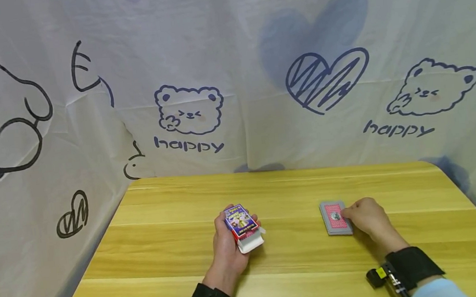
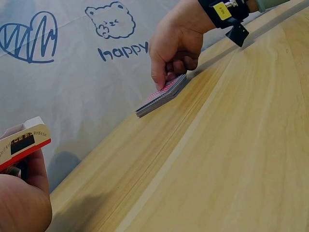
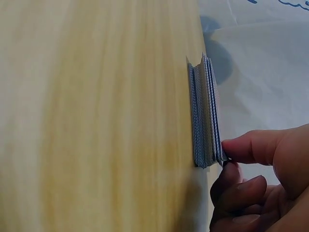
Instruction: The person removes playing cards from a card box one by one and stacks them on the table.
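The deck of cards [image 1: 336,217] lay flat on the wooden bench [image 1: 294,268], right of the middle and about midway between the far edge and the near one, red backs up, its long axis running from the near edge toward the far edge with a slight lean to the left. From the left wrist view its near end was raised a little off the bench while the far end rested on the wood. The right hand [image 1: 368,217] sat at the deck's near right corner; its fingers [image 3: 251,146] were curled and pinched the end of the stack, the thumb on top and the other fingers tucked underneath, as the right wrist view showed. The left hand [image 1: 227,246] was held near the middle of the bench, well apart from the deck, its fingers wrapped round a card box [image 1: 242,225]. The box had a blue printed face turned up, red sides and a white open flap at its near end, and its long axis pointed toward the far edge, tilted slightly left. Both wrists wore black straps. Behind the far edge hung a white cloth [image 1: 253,45] printed with bears, hearts and the word happy.
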Demonstrator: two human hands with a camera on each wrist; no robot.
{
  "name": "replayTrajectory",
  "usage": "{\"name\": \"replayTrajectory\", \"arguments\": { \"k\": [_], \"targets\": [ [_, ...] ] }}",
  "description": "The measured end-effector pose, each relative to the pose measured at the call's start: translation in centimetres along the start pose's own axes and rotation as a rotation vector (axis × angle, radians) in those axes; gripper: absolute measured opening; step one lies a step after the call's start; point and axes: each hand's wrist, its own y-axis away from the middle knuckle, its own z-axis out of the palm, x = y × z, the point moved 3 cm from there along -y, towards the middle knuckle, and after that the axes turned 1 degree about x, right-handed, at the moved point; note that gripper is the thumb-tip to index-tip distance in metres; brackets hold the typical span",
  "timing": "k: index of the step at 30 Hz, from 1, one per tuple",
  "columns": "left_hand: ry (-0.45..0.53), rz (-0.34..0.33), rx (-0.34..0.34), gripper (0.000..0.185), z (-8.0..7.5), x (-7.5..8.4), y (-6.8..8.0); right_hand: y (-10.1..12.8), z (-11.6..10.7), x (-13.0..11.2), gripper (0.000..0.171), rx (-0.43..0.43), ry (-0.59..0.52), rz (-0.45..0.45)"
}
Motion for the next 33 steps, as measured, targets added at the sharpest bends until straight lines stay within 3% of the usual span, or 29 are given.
{"name": "replayTrajectory", "arguments": {
  "k": [7,14,21,27,30,33],
  "targets": [
    [-0.004,0.019,-0.001,0.053,0.1,0.0,-0.1,0.1,0.0,-0.1,0.042,-0.017,0.024,-0.005],
    [0.016,0.000,-0.004,0.055,0.1,-0.1,-0.1,1.3,0.6,-1.6,0.035,0.056,-0.042,-0.048],
    [0.009,-0.012,-0.022,0.055,0.2,-0.4,-0.1,4.9,4.0,-7.5,0.029,0.006,-0.187,-0.216],
    [0.012,-0.009,-0.038,0.055,0.2,-0.4,0.1,7.4,7.9,-11.7,0.020,-0.098,-0.412,-0.207],
    [0.020,-0.006,-0.050,0.055,0.3,-0.3,0.2,8.2,9.2,-12.8,0.020,-0.161,-0.542,-0.191],
    [0.022,0.000,-0.056,0.053,0.3,-0.3,0.2,8.5,10.2,-13.2,0.019,-0.208,-0.590,-0.173]
  ]
}}
